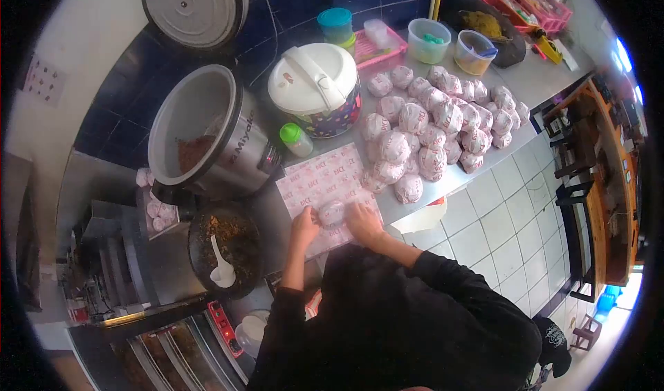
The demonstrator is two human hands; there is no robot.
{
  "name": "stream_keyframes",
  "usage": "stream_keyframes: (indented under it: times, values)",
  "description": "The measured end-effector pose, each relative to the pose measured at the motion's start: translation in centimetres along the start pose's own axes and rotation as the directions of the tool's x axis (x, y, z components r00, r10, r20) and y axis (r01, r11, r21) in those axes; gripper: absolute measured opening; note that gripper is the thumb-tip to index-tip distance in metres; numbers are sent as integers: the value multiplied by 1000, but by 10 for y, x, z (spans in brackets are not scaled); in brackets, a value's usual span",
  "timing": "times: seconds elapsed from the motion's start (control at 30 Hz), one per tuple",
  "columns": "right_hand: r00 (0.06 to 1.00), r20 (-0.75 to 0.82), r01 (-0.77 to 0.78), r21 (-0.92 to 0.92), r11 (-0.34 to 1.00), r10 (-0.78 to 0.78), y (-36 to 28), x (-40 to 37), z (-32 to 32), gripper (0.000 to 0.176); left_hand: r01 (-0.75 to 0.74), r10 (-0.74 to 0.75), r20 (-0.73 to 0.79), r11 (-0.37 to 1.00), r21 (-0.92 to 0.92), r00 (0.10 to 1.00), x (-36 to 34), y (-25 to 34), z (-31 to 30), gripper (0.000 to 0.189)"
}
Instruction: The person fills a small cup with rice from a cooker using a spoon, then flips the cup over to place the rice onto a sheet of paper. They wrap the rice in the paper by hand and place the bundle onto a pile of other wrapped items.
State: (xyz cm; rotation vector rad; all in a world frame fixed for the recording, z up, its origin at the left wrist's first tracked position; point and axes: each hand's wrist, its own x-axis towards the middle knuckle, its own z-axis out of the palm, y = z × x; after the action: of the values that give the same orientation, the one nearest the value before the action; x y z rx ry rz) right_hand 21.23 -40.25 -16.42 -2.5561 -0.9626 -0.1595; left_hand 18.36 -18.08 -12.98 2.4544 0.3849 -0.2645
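Observation:
A small paper-wrapped bundle (332, 213) sits on printed wrapping paper (319, 176) spread on the steel counter. At the bundle's left side, my left hand (304, 227) has its fingers closed on the wrapping's edge. On the right side, my right hand (364, 223) is bent over the wrapping with its fingers curled in, and its fingertips are partly hidden. Many finished bundles (415, 117) in the same red-printed paper are piled to the right. A green-capped shaker bottle (296, 140) stands just beyond the paper.
To the left, an open rice cooker (238, 149) holds brownish rice. A dark pan (250, 256) of cooked filling has a white ladle (220, 263) in it. Behind stand a lidded patterned rice bucket (315, 86), a pink tray (387, 48) and plastic tubs (429, 41).

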Motion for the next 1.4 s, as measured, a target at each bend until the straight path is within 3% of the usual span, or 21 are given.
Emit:
stream_keyframes:
  times: [0.1, 0.2, 0.3, 0.4, 0.43, 0.47, 0.5, 0.53, 0.6, 0.63, 0.73, 0.77, 0.87, 0.93, 1.0, 1.07, 1.13, 1.2, 1.27, 1.33, 1.4]
  values:
    - [999, -36, -27, 23, 999, 28, -2, 1, 1, 30, 90, -90, 19, 996, -1, 996, 10, 0, 6, 34]
    - [996, -36, -81, 36, 996, 82, -3, 0, -3, 30, 87, -110, 113, 978, 189, 988, 15, 9, 1, 39]
    - [993, -28, -114, 42, 993, 115, -1, 2, -13, 18, 219, -229, 164, 972, 80, 959, 9, 22, -11, 42]
    - [975, 74, -223, 212, 951, 212, 1, 2, -23, 29, 224, -212, 252, 974, -20, 944, 6, 11, -19, 35]
    - [975, 73, -223, 211, 952, 212, 10, 2, -12, 29, 261, -155, 311, 906, -332, 938, -3, 5, -21, 29]
    - [981, 77, -192, 443, 876, 176, 24, 6, -1, 30, 287, -72, 353, 741, -607, 933, -7, 4, -20, 24]
    - [988, 72, -152, 649, 745, 139, 34, 7, 6, 31, 282, -62, 356, 742, -608, 932, -12, 5, -16, 24]
    - [987, 69, -157, 643, 749, 147, 32, 10, -7, 31, 202, -12, 288, 740, -641, 958, -17, 5, -10, 20]
    - [904, 348, -379, 921, 89, 248, 19, 19, -30, 39, 118, 45, 221, 733, -670, 974, -24, 9, -1, 17]
    - [866, 427, -417, 904, -96, 261, 14, 26, -32, 48, 92, 70, 207, 727, -680, 976, -27, 11, 2, 20]
    - [752, 593, -587, 801, -116, 289, 2, 41, -44, 50, 63, 91, 155, 633, -772, 984, -29, 14, 18, 22]
    - [779, 587, -518, 801, -299, 221, 3, 40, -26, 48, 24, 120, 133, 647, -762, 984, -27, 12, 20, 22]
    - [782, 607, -481, 731, -484, 141, -1, 41, -35, 43, -65, 156, 46, 636, -769, 987, -28, 21, 18, 21]
    - [799, 588, -472, 743, -474, 127, -2, 46, -49, 43, -266, 192, -194, 815, -515, 962, -32, 32, 9, 15]
    - [832, 500, -460, 864, -204, 242, -4, 51, -53, 48, -264, 197, -204, 884, -387, 959, -37, 45, -2, 18]
    - [839, 467, -446, 884, -138, 280, -2, 54, -50, 53, -254, 204, -209, 935, -248, 956, -44, 61, -11, 20]
    - [800, 523, -497, 852, -164, 295, -6, 62, -67, 55, 4, -77, -130, 873, -488, 989, -48, 82, -12, 29]
    - [800, 512, -512, 854, -88, 313, -5, 66, -68, 55, -24, -45, -141, 890, -456, 989, -44, 79, -8, 41]
    - [798, 500, -527, 850, -12, 337, -8, 68, -82, 56, -68, -43, -127, 656, -752, 991, -31, 63, 7, 46]
    - [800, 509, -569, 813, 129, 318, -18, 73, -119, 58, -110, 40, -109, 637, -763, 993, -24, 65, 3, 50]
    - [822, 465, -527, 840, 128, 327, -10, 74, -96, 58, -88, 55, -71, 473, -876, 996, -24, 72, -2, 52]
